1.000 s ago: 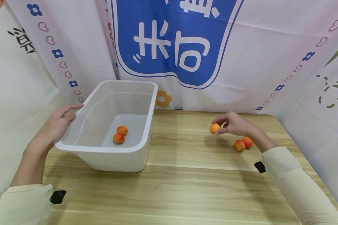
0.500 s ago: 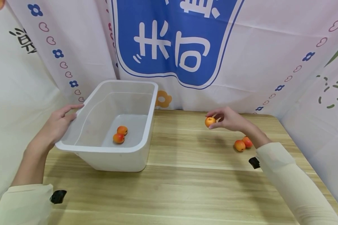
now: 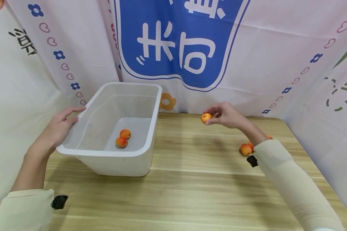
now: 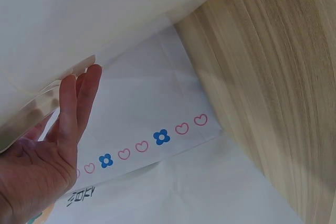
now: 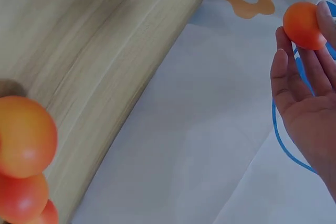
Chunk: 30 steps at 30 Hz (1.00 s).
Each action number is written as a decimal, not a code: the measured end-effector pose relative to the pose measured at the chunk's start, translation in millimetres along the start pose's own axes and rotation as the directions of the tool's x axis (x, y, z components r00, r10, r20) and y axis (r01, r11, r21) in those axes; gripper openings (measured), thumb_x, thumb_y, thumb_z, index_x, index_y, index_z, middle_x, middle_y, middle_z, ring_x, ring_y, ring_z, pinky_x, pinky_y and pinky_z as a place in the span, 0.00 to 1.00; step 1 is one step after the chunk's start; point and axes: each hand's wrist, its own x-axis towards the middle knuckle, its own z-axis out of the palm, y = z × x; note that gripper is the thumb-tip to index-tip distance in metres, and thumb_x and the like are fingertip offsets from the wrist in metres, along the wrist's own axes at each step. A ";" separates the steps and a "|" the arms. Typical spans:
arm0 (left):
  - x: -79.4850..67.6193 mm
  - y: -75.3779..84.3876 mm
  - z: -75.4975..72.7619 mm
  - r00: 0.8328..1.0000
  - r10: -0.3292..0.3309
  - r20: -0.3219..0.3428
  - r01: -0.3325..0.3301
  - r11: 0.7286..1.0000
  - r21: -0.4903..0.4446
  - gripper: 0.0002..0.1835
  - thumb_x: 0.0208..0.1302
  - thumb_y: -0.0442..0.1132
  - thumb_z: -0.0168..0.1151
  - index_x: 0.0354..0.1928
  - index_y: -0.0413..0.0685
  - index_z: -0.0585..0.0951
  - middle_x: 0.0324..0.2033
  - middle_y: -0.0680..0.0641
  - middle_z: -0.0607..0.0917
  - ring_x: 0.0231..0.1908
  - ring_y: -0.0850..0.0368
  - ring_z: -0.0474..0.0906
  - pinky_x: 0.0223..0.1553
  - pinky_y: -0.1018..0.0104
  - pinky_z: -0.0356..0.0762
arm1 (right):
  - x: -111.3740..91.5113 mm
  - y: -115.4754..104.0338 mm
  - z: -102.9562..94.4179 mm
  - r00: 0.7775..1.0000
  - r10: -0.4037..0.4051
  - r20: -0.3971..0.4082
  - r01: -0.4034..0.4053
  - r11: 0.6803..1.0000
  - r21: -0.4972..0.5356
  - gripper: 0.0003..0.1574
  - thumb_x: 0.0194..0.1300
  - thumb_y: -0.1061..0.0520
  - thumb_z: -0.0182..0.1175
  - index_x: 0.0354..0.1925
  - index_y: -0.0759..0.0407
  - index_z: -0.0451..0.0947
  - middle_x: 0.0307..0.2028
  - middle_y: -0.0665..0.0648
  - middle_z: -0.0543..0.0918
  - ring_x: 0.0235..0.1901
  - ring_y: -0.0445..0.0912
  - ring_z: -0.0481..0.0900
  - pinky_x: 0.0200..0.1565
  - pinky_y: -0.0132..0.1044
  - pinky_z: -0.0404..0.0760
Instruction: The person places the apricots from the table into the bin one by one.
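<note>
Behind everything we see a printed white cloth (image 3: pixel 266 61), with a big blue sign, hearts and flowers on it. In front of it is the wooden desk (image 3: pixel 191 195), with light grain. On the left part of the desk stands a deep white tub (image 3: pixel 118 164), upright and open at the top. Two pale sleeves (image 3: pixel 292 183) come in from the near side, and by each cuff we see a small black piece (image 3: pixel 59 202).

The left hand (image 3: pixel 56 128) is at the left rim of the tub, and this rim is pinched between the thumb and the rather straight fingers. The right hand (image 3: pixel 225 115) has its thumb and fingertips closed around one orange fruit (image 3: pixel 206 118). This fruit is lifted over the back part of the desk, to the right of the tub and well apart from it.

On the floor of the tub lie two red-orange fruits (image 3: pixel 121 141), touching each other. On the right part of the desk we count three more fruits (image 5: pixel 26 137) in a small group, partly covered by the right forearm in the head view.
</note>
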 end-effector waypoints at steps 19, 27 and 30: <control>1.3 -1.1 -1.5 1.000 0.017 -0.019 -0.016 1.000 0.007 0.27 0.83 0.38 0.36 0.77 0.35 0.60 0.67 0.17 0.63 0.30 0.71 0.76 0.26 0.67 0.80 | 35.9 -32.6 4.0 0.997 -0.068 -0.018 0.071 0.981 0.183 0.23 0.63 0.69 0.71 0.56 0.72 0.81 0.53 0.69 0.84 0.49 0.61 0.87 0.50 0.38 0.87; 0.4 -0.6 -0.1 1.000 0.018 -0.012 -0.018 1.000 0.012 0.27 0.83 0.38 0.36 0.77 0.33 0.59 0.67 0.18 0.63 0.31 0.71 0.76 0.27 0.67 0.80 | 45.4 -52.1 6.4 0.988 -0.149 -0.045 0.154 0.977 0.150 0.21 0.62 0.65 0.74 0.53 0.69 0.85 0.47 0.64 0.89 0.43 0.54 0.87 0.46 0.34 0.87; 0.2 -0.7 0.3 1.000 0.021 -0.015 -0.021 1.000 0.009 0.27 0.82 0.38 0.36 0.77 0.33 0.60 0.67 0.18 0.64 0.31 0.71 0.76 0.26 0.67 0.80 | 50.3 -60.0 8.0 0.984 -0.169 -0.052 0.176 0.969 0.175 0.20 0.63 0.64 0.73 0.54 0.68 0.85 0.46 0.62 0.89 0.42 0.54 0.88 0.46 0.35 0.87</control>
